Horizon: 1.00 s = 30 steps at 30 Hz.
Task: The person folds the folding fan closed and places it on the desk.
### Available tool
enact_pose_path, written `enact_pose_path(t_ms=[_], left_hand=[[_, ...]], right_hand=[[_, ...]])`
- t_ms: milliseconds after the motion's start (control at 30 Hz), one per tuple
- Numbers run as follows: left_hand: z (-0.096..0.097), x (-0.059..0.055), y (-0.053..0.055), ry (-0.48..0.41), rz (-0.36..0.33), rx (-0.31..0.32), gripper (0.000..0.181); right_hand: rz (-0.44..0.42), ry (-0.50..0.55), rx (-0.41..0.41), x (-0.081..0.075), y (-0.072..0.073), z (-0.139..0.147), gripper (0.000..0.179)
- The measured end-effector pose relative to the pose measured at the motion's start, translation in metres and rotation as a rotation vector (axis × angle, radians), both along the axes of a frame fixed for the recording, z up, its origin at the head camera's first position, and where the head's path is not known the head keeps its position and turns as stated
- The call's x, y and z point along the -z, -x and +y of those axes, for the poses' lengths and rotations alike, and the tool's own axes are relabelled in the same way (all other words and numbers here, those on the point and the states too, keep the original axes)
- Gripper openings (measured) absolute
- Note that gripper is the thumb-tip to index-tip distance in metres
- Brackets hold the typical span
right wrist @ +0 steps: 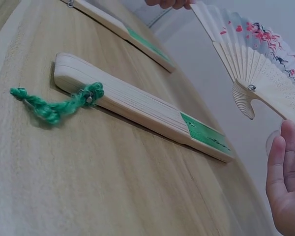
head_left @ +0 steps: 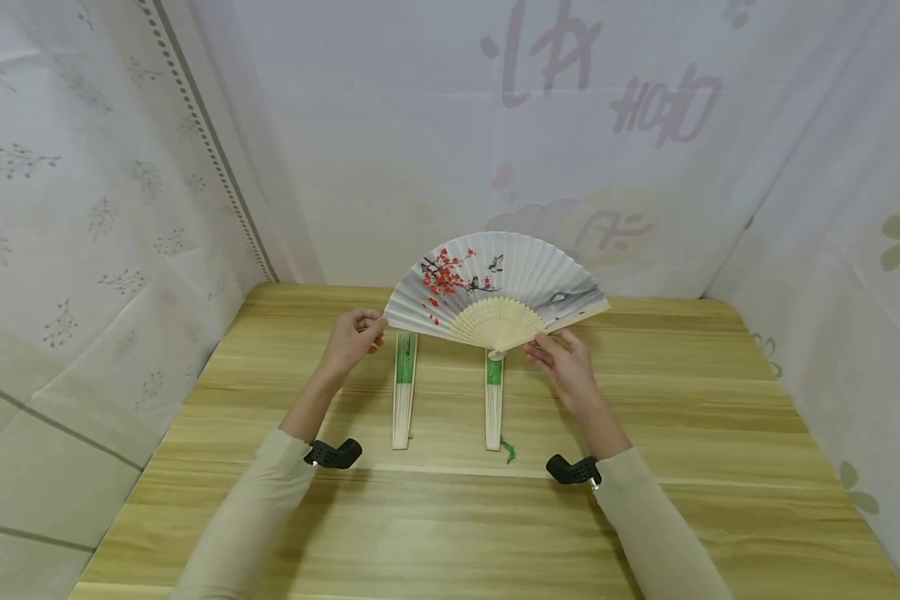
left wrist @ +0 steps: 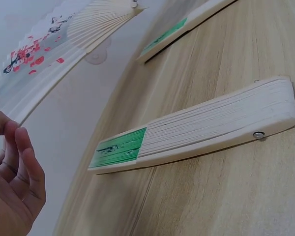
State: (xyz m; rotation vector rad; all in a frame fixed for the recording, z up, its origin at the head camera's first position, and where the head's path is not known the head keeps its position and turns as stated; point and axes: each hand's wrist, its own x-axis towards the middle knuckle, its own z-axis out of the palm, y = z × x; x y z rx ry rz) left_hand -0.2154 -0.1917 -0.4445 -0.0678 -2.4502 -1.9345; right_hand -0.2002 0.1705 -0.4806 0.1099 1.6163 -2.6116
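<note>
A white folding fan with red blossoms and small birds is spread wide above the back of the table. Its left end is pinched between the thumb and fingers of my left hand. My right hand grips the right outer rib, close to the pivot. Below it lie two folded fans with green leaf ends: the left folded fan and the right folded fan, which has a green cord at its rivet end. In the left wrist view the left hand's fingertips meet the spread fan's edge.
The wooden table reaches back to a pale printed curtain. More curtain hangs on the left and right sides. A black wrist camera sits on the left wrist, and another black camera on the right one.
</note>
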Motion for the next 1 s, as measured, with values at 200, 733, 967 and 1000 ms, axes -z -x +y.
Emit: enact_pose_path(t_ms=[200,733,967,1000], left_hand=[[0.0,0.002,0.003,-0.032,0.001,-0.014,0.023],[0.005,0.005,0.001,-0.055,-0.018,-0.031,0.023],[0.007,0.001,0.003,-0.057,-0.02,-0.034,0.026],[0.008,0.0,0.004,-0.052,-0.02,-0.034,0.027]], right_hand=[[0.022,-0.014,0.01,0.0,-0.002,-0.003,0.013],[0.087,-0.145,0.014,-0.008,-0.007,-0.001,0.026],[0.121,-0.221,0.025,-0.011,-0.005,-0.001,0.024],[0.128,-0.237,0.025,-0.012,-0.005,-0.001,0.023]])
